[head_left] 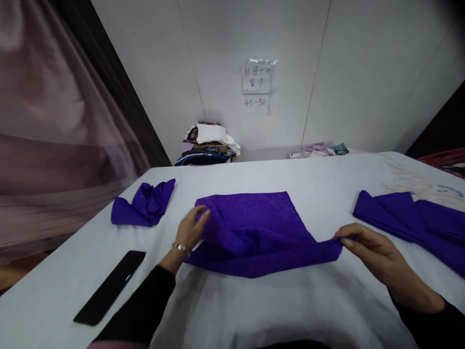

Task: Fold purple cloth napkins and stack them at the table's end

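Observation:
A purple napkin (254, 218) with a faint woven pattern lies in the middle of the white-covered table. Its far part is flat, while the near edge is raised and bunched into a loose fold. My right hand (374, 249) pinches the near right corner between thumb and fingertips, lifting it off the cloth. At the napkin's left edge is my left hand (191, 230), with a bracelet at the wrist. Its thumb and fingers are apart; some fingers are hidden behind the hand.
A crumpled purple napkin (145, 203) sits at the left, with a black phone (111, 288) nearer me. More folded purple cloths (410, 218) lie at the right. Beyond the table (319, 179) are stacked clothes (209, 145) and a wall with a handwritten sign (257, 80).

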Demonstrator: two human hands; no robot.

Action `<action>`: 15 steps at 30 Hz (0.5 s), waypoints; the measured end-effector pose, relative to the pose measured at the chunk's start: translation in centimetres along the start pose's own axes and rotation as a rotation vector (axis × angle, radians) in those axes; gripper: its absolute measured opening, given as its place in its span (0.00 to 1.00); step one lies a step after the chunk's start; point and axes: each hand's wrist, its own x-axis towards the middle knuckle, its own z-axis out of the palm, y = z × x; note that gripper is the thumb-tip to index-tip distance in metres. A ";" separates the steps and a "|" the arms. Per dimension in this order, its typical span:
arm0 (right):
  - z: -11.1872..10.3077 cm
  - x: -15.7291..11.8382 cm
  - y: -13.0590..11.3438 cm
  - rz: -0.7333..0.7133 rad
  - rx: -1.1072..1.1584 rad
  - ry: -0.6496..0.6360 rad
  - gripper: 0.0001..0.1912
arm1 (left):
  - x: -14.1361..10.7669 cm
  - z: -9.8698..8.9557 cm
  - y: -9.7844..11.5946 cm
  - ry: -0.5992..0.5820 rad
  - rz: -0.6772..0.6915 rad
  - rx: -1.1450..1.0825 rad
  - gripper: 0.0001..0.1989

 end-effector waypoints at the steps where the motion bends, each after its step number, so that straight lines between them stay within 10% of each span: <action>1: -0.1 -0.1 0.2 0.004 -0.007 0.013 0.07 | -1.9 0.3 0.3 -0.174 0.105 -0.018 0.17; 4: -0.6 -0.4 0.8 0.021 -0.026 0.051 0.07 | -7.2 0.8 0.4 -0.449 0.307 0.003 0.20; 8: -1.2 -1.0 1.8 0.046 -0.009 0.081 0.08 | -10.1 0.3 -2.5 -0.495 0.381 0.150 0.16; 15: -0.2 2.9 3.0 0.224 -0.003 -0.161 0.11 | -4.1 -2.8 -5.9 -0.281 0.141 0.194 0.06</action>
